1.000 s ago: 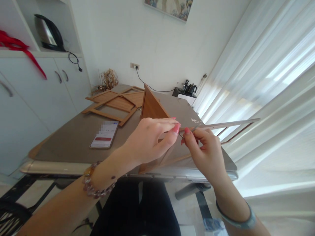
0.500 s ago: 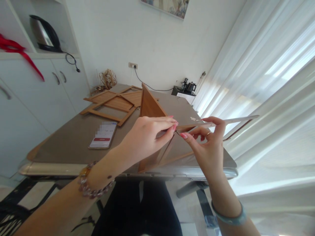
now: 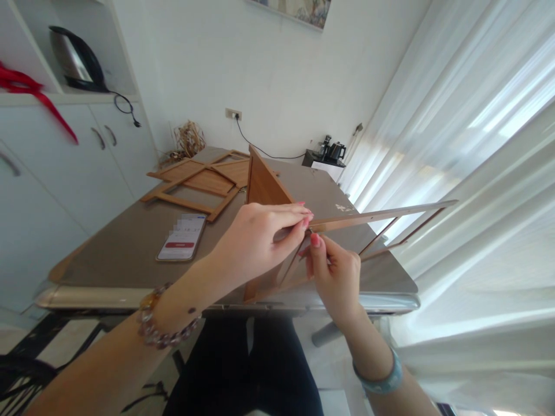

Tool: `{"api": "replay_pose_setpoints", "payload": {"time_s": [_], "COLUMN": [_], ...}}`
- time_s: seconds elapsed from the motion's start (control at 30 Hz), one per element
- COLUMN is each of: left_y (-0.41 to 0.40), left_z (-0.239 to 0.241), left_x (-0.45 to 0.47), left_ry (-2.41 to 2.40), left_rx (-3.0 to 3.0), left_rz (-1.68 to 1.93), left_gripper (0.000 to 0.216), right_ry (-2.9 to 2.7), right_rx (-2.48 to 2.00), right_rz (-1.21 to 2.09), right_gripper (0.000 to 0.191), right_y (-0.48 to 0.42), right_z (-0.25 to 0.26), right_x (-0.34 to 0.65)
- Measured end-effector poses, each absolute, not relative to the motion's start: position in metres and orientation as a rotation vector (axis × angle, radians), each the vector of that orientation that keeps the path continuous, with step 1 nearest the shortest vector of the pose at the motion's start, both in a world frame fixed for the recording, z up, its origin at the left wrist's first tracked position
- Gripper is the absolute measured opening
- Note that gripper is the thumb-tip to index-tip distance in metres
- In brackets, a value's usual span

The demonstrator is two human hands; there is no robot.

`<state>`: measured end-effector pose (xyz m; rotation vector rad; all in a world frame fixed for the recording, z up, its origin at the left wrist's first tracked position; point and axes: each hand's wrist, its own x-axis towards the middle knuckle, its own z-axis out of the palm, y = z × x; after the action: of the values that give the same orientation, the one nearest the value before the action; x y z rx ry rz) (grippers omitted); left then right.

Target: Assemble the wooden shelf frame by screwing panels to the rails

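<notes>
My left hand (image 3: 264, 234) is closed at the corner where a wooden frame (image 3: 373, 216) meets an upright wooden panel (image 3: 265, 180). Its fingers press together there, thumb below. Right against those fingertips, my right hand (image 3: 336, 274) pinches a small metal piece (image 3: 310, 231), perhaps a screw or key; most of it is hidden by the thumb. The frame stands on edge and reaches to the right across the table's corner. Panel and frame rest on the grey-brown tabletop (image 3: 117, 254) near its front edge.
A phone (image 3: 182, 238) with a lit screen lies left of my left hand. Behind it are flat wooden frames and panels (image 3: 191, 204). White curtains (image 3: 459, 242) hang at the right. A dark chair (image 3: 26, 370) stands at the lower left.
My right hand has moved left and down, off the top of the frame, and its thumb is now by the corner joint. The left hand stays in place.
</notes>
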<state>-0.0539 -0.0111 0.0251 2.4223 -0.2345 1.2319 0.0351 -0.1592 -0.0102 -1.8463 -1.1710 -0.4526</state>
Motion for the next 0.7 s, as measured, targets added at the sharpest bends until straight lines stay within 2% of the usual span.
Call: {"api": "replay_pose_setpoints", "payload": {"time_s": [0.13, 0.37, 0.47, 0.7], "left_y": [-0.011, -0.013, -0.014, -0.011], "left_z": [0.027, 0.027, 0.028, 0.029], "left_x": [-0.055, -0.057, -0.058, -0.061], "left_ry": [-0.226, -0.215, -0.223, -0.241], "left_rx": [2.441, 2.433, 2.421, 2.471], "left_rz": [1.225, 1.178, 1.156, 1.104], "left_gripper": [0.026, 0.027, 0.028, 0.041], "right_ry": [-0.960, -0.831, -0.849, -0.937], "right_rx": [-1.549, -1.413, -1.430, -1.506], "right_rz": [0.030, 0.349, 0.382, 0.141], "right_gripper": [0.066, 0.076, 0.073, 0.058], "right_y": [-0.146, -0.142, -0.145, -0.151], "right_z": [-0.006, -0.005, -0.007, -0.006], "right_x": [0.010, 0.007, 0.013, 0.026]}}
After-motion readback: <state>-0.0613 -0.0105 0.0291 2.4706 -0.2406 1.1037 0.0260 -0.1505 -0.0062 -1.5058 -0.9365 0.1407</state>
